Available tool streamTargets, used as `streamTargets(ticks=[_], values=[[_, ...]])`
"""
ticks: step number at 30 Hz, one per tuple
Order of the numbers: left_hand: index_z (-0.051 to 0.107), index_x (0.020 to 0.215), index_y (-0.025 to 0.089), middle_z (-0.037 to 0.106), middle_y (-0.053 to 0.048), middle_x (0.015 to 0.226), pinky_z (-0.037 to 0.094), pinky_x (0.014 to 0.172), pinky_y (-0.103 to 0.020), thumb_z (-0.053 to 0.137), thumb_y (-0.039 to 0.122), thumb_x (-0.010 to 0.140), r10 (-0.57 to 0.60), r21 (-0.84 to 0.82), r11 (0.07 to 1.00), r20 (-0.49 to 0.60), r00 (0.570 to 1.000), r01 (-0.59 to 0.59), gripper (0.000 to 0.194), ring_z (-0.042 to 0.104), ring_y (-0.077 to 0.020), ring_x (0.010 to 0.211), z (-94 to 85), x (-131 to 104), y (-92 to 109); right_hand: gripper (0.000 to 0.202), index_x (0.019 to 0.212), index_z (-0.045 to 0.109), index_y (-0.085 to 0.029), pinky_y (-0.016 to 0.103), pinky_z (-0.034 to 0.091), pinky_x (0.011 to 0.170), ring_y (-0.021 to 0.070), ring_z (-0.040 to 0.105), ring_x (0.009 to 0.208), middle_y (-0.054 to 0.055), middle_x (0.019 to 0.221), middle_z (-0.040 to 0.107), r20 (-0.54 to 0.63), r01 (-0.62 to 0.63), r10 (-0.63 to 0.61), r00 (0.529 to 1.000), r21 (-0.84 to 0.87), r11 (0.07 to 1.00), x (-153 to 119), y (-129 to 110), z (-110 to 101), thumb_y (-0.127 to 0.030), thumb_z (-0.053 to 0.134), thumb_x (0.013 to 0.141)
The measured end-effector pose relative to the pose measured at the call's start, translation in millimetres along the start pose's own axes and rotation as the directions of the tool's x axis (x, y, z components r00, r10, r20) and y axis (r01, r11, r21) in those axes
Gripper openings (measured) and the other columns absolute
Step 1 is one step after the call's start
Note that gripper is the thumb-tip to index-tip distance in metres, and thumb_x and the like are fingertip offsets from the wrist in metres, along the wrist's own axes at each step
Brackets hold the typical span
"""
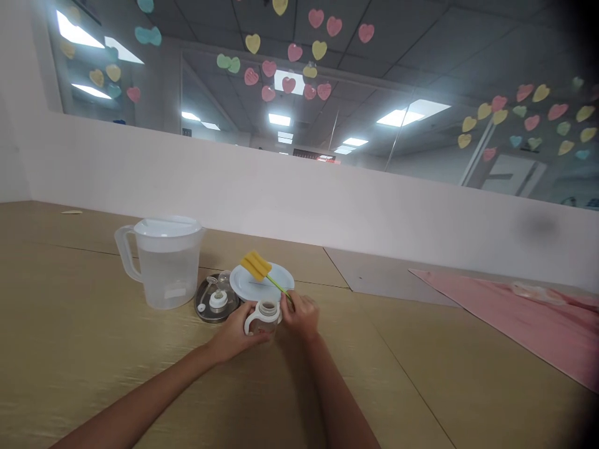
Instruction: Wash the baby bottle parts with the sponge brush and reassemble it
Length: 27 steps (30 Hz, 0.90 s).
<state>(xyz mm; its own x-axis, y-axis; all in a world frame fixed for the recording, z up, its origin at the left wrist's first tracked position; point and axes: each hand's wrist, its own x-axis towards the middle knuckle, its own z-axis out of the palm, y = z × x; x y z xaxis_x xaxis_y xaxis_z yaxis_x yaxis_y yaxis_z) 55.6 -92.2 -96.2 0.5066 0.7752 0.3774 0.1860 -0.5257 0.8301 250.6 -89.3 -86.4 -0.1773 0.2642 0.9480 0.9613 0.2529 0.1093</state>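
My left hand [238,333] is closed round a small clear baby bottle [264,321] with white handles and an uncovered mouth. In my right hand [302,315] is the green stem of a sponge bottle brush [256,265]; its yellow head points up and to the left, outside the bottle. Behind the bottle, partly under the brush, lies a white plate [281,274]. A round metal tray [204,313] to the left bears a white bottle collar [218,300], a clear domed cap [224,279] and a small straw-like part [211,284].
A lidded translucent pitcher [169,268], seemingly holding water, stands left of the tray. A pink cloth [524,318] lies at the right on the tan table [116,368]. A white wall [290,193] with a window above it bounds the far side.
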Motion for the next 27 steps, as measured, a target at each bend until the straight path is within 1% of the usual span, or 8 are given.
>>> streamTargets(ticks=[2, 6, 8, 13, 16, 19, 22, 27], values=[[0.049, 0.114, 0.016, 0.060, -0.008, 0.107, 0.043, 0.082, -0.031, 0.072, 0.042, 0.067, 0.011, -0.044, 0.999, 0.013, 1.000, -0.010, 0.058, 0.056, -0.0216, 0.094, 0.8, -1, 2, 0.027, 0.067, 0.060, -0.017, 0.023, 0.029, 0.052, 0.0099, 0.048, 0.045, 0.000, 0.050, 0.058, 0.004, 0.010, -0.010, 1.000, 0.015, 1.000, 1, -1, -1, -0.027, 0.046, 0.089], [0.046, 0.118, 0.017, 0.061, -0.006, 0.106, 0.044, 0.082, -0.031, 0.071, 0.043, 0.069, -0.028, -0.176, 0.983, 0.094, 0.995, 0.044, 0.061, 0.056, -0.0213, 0.095, 1.8, -1, 0, 0.028, 0.066, 0.059, -0.017, 0.023, 0.028, 0.051, 0.0097, 0.046, 0.044, 0.000, 0.048, 0.056, 0.019, 0.009, -0.010, 1.000, 0.021, 1.000, 1, -2, -2, -0.027, 0.046, 0.089], [0.046, 0.121, 0.017, 0.061, -0.007, 0.109, 0.044, 0.085, -0.032, 0.071, 0.042, 0.070, -0.029, -0.200, 0.978, 0.113, 0.993, 0.051, 0.063, 0.056, -0.0219, 0.098, 3.3, 0, -3, 0.029, 0.065, 0.058, -0.017, 0.023, 0.028, 0.051, 0.0097, 0.046, 0.044, 0.000, 0.048, 0.056, 0.028, -0.005, 0.005, 1.000, 0.022, 1.000, 1, -2, -2, -0.027, 0.045, 0.089], [0.050, 0.124, 0.017, 0.055, -0.010, 0.126, 0.040, 0.097, -0.037, 0.075, 0.039, 0.067, 0.080, -0.205, 0.977, 0.131, 0.988, -0.052, 0.066, 0.051, -0.0263, 0.111, 6.0, 2, -9, 0.029, 0.066, 0.059, -0.018, 0.023, 0.028, 0.050, 0.0097, 0.046, 0.044, 0.000, 0.047, 0.055, 0.026, -0.006, 0.005, 1.000, 0.020, 1.000, 0, -2, -1, -0.028, 0.044, 0.090], [0.048, 0.128, 0.017, 0.050, -0.011, 0.132, 0.038, 0.101, -0.039, 0.069, 0.042, 0.073, 0.075, -0.269, 0.963, 0.156, 0.985, -0.030, 0.065, 0.047, -0.0279, 0.117, 4.1, 2, -10, 0.029, 0.068, 0.060, -0.018, 0.022, 0.028, 0.050, 0.0093, 0.046, 0.044, -0.001, 0.048, 0.055, 0.026, -0.001, 0.001, 1.000, 0.018, 1.000, -1, -2, 0, -0.028, 0.044, 0.090], [0.046, 0.130, 0.017, 0.053, -0.010, 0.129, 0.036, 0.102, -0.040, 0.063, 0.045, 0.078, 0.037, -0.310, 0.951, 0.182, 0.983, 0.021, 0.061, 0.046, -0.0275, 0.119, 3.0, 3, -13, 0.028, 0.069, 0.060, -0.018, 0.022, 0.029, 0.050, 0.0091, 0.047, 0.044, -0.001, 0.048, 0.056, 0.018, -0.003, 0.002, 1.000, 0.029, 1.000, -1, -2, 1, -0.027, 0.045, 0.090], [0.046, 0.129, 0.017, 0.059, -0.010, 0.121, 0.039, 0.098, -0.041, 0.065, 0.045, 0.076, 0.013, -0.287, 0.957, 0.218, 0.976, 0.052, 0.063, 0.051, -0.0268, 0.112, 5.2, 4, -15, 0.027, 0.071, 0.061, -0.017, 0.022, 0.030, 0.051, 0.0093, 0.048, 0.045, 0.000, 0.049, 0.056, 0.019, -0.004, 0.004, 1.000, 0.038, 0.999, -1, -2, 0, -0.027, 0.045, 0.091], [0.047, 0.128, 0.018, 0.061, -0.009, 0.116, 0.041, 0.097, -0.040, 0.069, 0.043, 0.072, 0.006, -0.224, 0.974, 0.169, 0.986, 0.033, 0.065, 0.052, -0.0263, 0.111, 7.5, 2, -13, 0.028, 0.070, 0.061, -0.017, 0.022, 0.030, 0.051, 0.0090, 0.047, 0.044, 0.000, 0.049, 0.055, 0.014, 0.002, -0.002, 1.000, 0.039, 0.999, -1, -2, 0, -0.028, 0.046, 0.090]])
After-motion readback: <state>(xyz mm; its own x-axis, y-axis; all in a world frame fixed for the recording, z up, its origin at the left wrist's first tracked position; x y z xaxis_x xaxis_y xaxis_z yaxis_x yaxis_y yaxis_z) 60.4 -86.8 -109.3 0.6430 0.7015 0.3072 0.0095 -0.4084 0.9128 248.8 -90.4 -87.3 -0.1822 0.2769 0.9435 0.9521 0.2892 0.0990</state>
